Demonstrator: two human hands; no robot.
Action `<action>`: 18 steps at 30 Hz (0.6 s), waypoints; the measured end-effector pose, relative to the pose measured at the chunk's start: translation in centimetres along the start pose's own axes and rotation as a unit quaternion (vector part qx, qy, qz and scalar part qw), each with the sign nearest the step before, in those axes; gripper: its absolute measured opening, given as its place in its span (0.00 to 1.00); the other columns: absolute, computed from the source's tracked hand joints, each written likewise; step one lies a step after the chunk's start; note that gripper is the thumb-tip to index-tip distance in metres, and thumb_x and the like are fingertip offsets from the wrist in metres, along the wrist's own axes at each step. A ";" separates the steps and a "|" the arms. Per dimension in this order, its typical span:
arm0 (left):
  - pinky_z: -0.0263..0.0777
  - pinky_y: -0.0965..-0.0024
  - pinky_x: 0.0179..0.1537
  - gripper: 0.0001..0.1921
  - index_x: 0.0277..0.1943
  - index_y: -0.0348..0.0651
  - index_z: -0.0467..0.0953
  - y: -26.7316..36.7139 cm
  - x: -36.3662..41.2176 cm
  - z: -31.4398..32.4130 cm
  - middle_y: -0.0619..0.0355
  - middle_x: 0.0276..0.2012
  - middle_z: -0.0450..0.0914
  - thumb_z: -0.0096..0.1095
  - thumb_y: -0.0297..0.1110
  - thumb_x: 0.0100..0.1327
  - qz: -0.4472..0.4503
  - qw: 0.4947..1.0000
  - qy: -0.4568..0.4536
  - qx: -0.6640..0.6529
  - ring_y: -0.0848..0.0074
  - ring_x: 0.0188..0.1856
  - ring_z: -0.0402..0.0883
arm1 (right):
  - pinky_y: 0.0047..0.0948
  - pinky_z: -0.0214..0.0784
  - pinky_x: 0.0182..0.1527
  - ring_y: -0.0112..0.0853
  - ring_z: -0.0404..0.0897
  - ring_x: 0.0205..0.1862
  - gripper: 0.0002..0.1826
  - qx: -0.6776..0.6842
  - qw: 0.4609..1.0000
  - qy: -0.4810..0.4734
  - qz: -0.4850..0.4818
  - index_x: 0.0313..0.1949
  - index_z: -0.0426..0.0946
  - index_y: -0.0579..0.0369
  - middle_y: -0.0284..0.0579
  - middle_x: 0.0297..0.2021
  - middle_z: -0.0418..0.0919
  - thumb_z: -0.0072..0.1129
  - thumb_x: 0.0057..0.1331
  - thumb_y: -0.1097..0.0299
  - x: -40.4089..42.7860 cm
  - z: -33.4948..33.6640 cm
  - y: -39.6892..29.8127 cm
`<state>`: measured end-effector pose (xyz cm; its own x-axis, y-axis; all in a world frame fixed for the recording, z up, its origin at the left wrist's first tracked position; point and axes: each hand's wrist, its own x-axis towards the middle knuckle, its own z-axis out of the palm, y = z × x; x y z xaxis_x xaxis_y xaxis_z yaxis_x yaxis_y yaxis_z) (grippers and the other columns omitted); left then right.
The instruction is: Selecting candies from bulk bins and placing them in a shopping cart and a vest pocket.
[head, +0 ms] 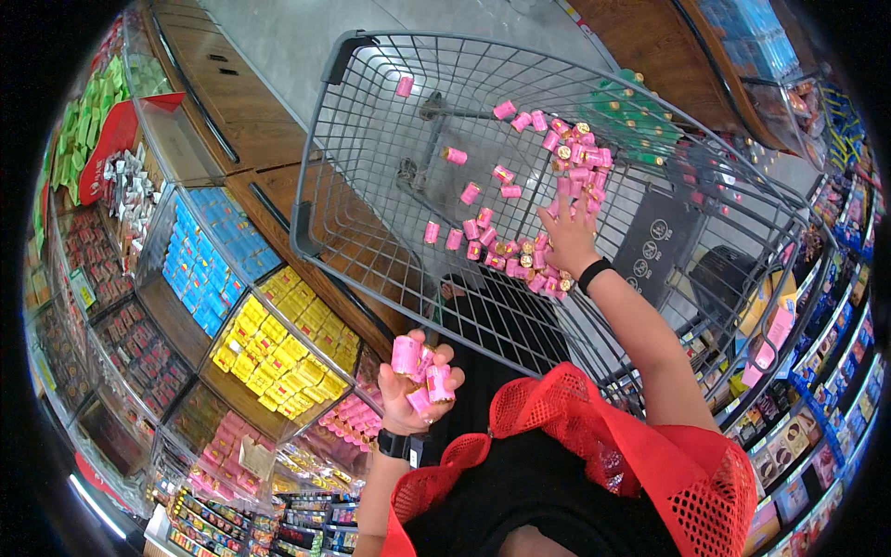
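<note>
My left hand (418, 390), palm up near the shelf side, holds several pink-wrapped cylindrical snack packs (406, 355) with gold ends. Inside the wire shopping cart (445, 317), my right hand (572, 240) reaches down with its fingers spread, touching a cluster of the same pink packs (588, 157). Whether it grips one is hard to tell, as its fingertips lie among them. More pink packs are strewn over the cart's bottom, and a single one (404, 86) lies towards the far end.
Left of the cart stand clear bins of yellow packs (278, 355), blue packs (202, 264) and pink packs (230, 452). Green bottles (630, 115) show beyond the cart's wires at the upper right. Packed shelves (821, 390) line the right. A wooden display base (278, 202) borders the cart.
</note>
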<state>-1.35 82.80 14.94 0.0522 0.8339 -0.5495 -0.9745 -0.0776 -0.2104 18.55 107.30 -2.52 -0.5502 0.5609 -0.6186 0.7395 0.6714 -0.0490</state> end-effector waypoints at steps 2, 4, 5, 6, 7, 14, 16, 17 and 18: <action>0.70 0.81 0.19 0.29 0.60 0.62 0.66 -0.2 -0.2 -0.7 0.56 0.44 0.64 0.64 0.57 0.58 0.002 0.999 0.031 0.034 0.63 0.41 0.67 | 0.71 0.47 0.60 0.66 0.49 0.67 0.47 -0.077 0.996 -0.014 -0.039 0.66 0.60 0.29 0.55 0.70 0.44 0.72 0.45 0.55 0.8 9.3 3.7; 0.69 0.81 0.18 0.30 0.60 0.61 0.67 -0.8 -0.7 -1.1 0.56 0.44 0.64 0.64 0.58 0.57 0.003 0.998 0.044 0.046 0.63 0.40 0.68 | 0.69 0.48 0.60 0.66 0.49 0.67 0.48 -0.078 0.990 -0.107 -0.046 0.67 0.58 0.28 0.56 0.71 0.42 0.71 0.46 0.55 0.6 9.4 3.0; 0.69 0.81 0.18 0.30 0.60 0.61 0.67 -0.6 -0.6 -1.4 0.56 0.44 0.64 0.64 0.58 0.57 0.004 0.998 0.050 0.046 0.63 0.40 0.68 | 0.70 0.49 0.59 0.66 0.49 0.67 0.48 -0.109 0.987 -0.120 -0.006 0.68 0.56 0.25 0.57 0.71 0.41 0.71 0.46 0.53 1.6 9.6 2.0; 0.69 0.81 0.18 0.30 0.60 0.61 0.67 -0.3 -0.2 -1.7 0.56 0.44 0.64 0.65 0.58 0.57 0.002 0.997 0.057 0.047 0.63 0.40 0.68 | 0.71 0.50 0.58 0.66 0.49 0.67 0.48 -0.140 0.981 -0.132 0.034 0.68 0.55 0.23 0.57 0.71 0.40 0.70 0.47 0.52 2.4 9.8 1.2; 0.69 0.81 0.18 0.30 0.60 0.61 0.67 -0.3 0.0 -1.7 0.56 0.44 0.64 0.66 0.58 0.56 0.001 0.997 0.065 0.046 0.63 0.40 0.68 | 0.71 0.50 0.58 0.66 0.49 0.67 0.48 -0.138 0.981 -0.136 0.030 0.68 0.55 0.23 0.57 0.71 0.40 0.70 0.47 0.52 3.0 10.0 0.8; 0.68 0.78 0.19 0.31 0.62 0.55 0.62 -1.2 0.0 -1.6 0.53 0.48 0.68 0.64 0.53 0.60 -0.012 0.995 0.059 0.084 0.58 0.48 0.72 | 0.71 0.53 0.52 0.56 0.59 0.61 0.22 -0.126 0.987 -0.065 0.076 0.62 0.63 0.27 0.54 0.67 0.51 0.44 0.68 0.61 2.4 12.4 -0.1; 0.70 0.77 0.20 0.30 0.62 0.53 0.61 -1.2 -0.1 -1.6 0.52 0.48 0.69 0.63 0.51 0.62 -0.013 0.990 0.076 0.117 0.57 0.50 0.74 | 0.63 0.56 0.49 0.48 0.62 0.60 0.18 -0.151 0.988 -0.003 0.035 0.58 0.68 0.34 0.48 0.63 0.60 0.44 0.68 0.60 1.8 12.7 0.6; 0.70 0.77 0.20 0.30 0.62 0.53 0.61 -1.3 -0.2 -1.8 0.52 0.48 0.69 0.63 0.51 0.62 -0.013 0.990 0.073 0.120 0.57 0.50 0.74 | 0.63 0.56 0.49 0.48 0.62 0.60 0.18 -0.151 0.988 0.001 0.037 0.58 0.68 0.34 0.48 0.63 0.60 0.44 0.68 0.60 2.2 13.1 0.8; 0.69 0.77 0.20 0.31 0.62 0.55 0.61 -1.4 -0.4 -1.9 0.53 0.48 0.69 0.63 0.54 0.60 -0.019 0.985 0.104 0.136 0.58 0.48 0.74 | 0.58 0.58 0.49 0.47 0.63 0.59 0.19 -0.167 0.986 -0.001 0.024 0.57 0.68 0.34 0.48 0.64 0.59 0.45 0.67 0.61 2.5 13.2 0.7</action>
<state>0.37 81.52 13.89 0.1051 0.7013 -0.7050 -0.9920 0.1238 -0.0247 22.83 102.81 -14.46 -0.5174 0.5952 -0.6149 0.5959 0.7663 0.2404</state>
